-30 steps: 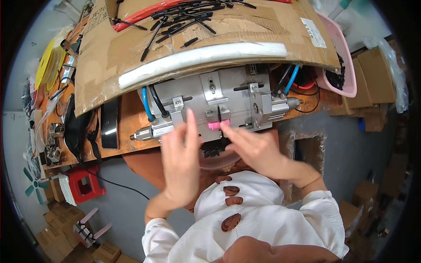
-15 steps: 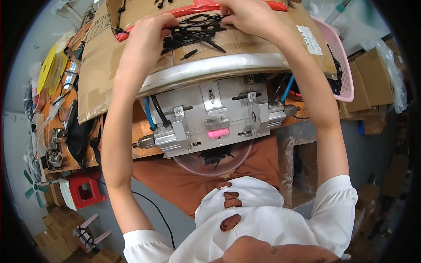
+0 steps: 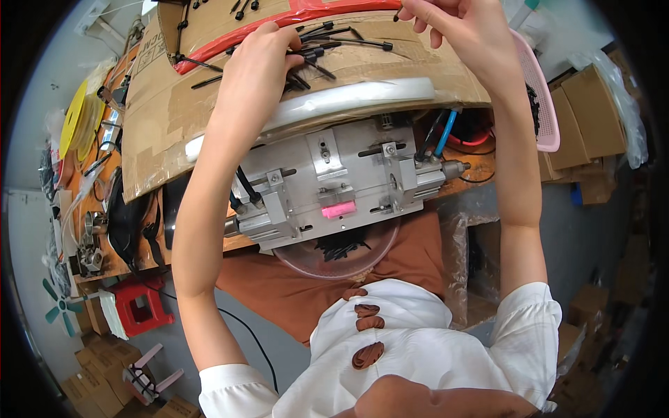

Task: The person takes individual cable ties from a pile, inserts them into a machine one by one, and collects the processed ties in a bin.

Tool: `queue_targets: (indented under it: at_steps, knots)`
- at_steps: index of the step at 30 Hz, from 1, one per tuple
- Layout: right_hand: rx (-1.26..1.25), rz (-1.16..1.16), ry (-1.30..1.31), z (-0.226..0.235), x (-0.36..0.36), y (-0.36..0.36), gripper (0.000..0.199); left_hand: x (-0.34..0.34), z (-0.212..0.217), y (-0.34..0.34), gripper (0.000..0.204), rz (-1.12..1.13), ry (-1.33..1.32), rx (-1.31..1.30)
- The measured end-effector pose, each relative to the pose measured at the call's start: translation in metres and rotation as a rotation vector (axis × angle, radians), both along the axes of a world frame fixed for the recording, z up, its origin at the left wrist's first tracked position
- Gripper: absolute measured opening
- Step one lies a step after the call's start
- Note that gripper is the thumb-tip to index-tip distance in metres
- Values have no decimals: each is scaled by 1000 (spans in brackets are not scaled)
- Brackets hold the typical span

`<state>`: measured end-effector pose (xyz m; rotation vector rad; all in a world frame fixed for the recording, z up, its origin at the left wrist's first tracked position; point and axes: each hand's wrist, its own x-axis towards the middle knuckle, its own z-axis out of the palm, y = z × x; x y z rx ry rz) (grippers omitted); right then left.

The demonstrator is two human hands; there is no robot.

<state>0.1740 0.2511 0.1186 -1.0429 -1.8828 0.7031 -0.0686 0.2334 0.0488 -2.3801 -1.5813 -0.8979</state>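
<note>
Several thin black rods [image 3: 338, 43] with thicker ends lie in a loose pile on a cardboard sheet [image 3: 390, 70]. My left hand [image 3: 259, 68] rests at the pile's left side, its thumb and fingers closed round some of the rods. Up and to the right, apart from the pile, my right hand [image 3: 465, 31] pinches a small dark piece [image 3: 397, 14], of which only a short end shows; it looks like one of the rods. Part of my right hand is cut off by the upper edge.
Below the cardboard stands a metal fixture [image 3: 324, 167] with a pink block [image 3: 339, 210] and blue and black hoses. A clear bowl [image 3: 376, 261] of black pieces is on my lap. A pink basket [image 3: 546, 104] stands right; a cardboard tray with a red taped edge [image 3: 279, 22] lies beyond.
My right hand has moved up and right, off the pile, with a small dark piece. My left hand now covers more of the pile, whose rods lie differently.
</note>
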Motion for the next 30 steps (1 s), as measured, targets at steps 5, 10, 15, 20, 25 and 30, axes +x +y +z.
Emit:
queue_targets:
  at_steps: [5,10,15,20,25,30]
  knots:
    - [-175,72,275,5,21,-15,17,-7,10,20,28,-12,-109,-107]
    - [-192,70,288,-2,28,-22,25,-13,7,34,20,-40,11,5]
    - [-141,53,326,-19,34,-21,19,-13,29,7,11,-95,-32,44]
    - [-117,122,317,-31,68,-16,19,-44,33,-58,12,-158,33,-258]
    - [-109,184,373,-41,53,-17,20,-21,17,-89,21,-5,-8,-161]
    - [-66,166,384,-43,44,-36,20,6,2,-127,17,172,-244,-31]
